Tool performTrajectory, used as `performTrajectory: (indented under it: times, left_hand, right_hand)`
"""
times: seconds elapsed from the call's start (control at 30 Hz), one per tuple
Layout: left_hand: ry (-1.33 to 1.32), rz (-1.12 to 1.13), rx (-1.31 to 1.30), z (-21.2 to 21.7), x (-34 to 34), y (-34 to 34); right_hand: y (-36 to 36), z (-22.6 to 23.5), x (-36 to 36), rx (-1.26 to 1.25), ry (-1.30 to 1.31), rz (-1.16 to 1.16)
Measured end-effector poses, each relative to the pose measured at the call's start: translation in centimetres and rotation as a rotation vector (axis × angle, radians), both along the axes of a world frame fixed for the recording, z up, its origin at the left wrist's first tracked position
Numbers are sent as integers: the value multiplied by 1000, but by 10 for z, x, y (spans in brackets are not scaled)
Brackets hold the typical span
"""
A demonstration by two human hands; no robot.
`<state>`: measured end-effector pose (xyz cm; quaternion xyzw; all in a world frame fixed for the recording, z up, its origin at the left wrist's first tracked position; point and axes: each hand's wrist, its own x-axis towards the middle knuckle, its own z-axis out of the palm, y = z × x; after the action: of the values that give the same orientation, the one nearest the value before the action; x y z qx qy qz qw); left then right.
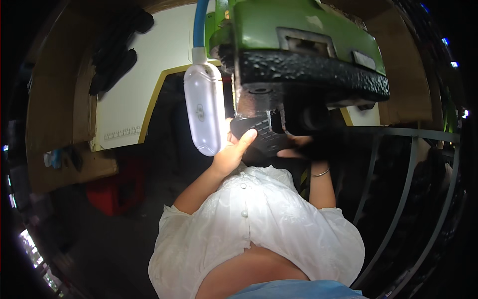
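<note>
A black shoe sole with a ridged tread sits under the head of a green machine. My left hand grips its left end, thumb pressed on the tread and fingers mostly behind it. At the lower right edge, my right hand closes on the sole too; dark machine parts and shadow cover some of its fingers. A metal bracelet circles my right wrist. Just left of the sole hangs a pale lamp, close above my left hand. The machine's underside hides the sole's far part.
Several black soles lie on the white tabletop at the far left, beside a cardboard box. A red stool or crate stands low at left. Grey metal rails curve along the right. A blue tube drops to the lamp.
</note>
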<state>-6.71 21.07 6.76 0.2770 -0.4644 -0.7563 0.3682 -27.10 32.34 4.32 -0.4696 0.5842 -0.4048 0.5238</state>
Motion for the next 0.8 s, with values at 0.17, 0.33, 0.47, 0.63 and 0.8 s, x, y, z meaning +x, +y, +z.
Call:
performTrajectory:
  times: [0.17,0.33,0.47,0.63,0.8]
  left_hand:
    - [-153,-1,-290,0,16,-15]
    - [-239,63,-365,-15,46,-28]
    - [-298,141,-338,-16,73,-39]
    - [-390,-118,-228,-53,104,-51]
    - [-513,-528,-286,-40,58,-40]
  right_hand:
    - [-5,29,-32,-171,-260,-300]
    - [-37,45,-9,-297,-307,-319]
    - [-57,66,25,-381,-226,-244]
    - [-70,69,52,-504,7,-184]
    - [-79,63,61,-405,-26,-171]
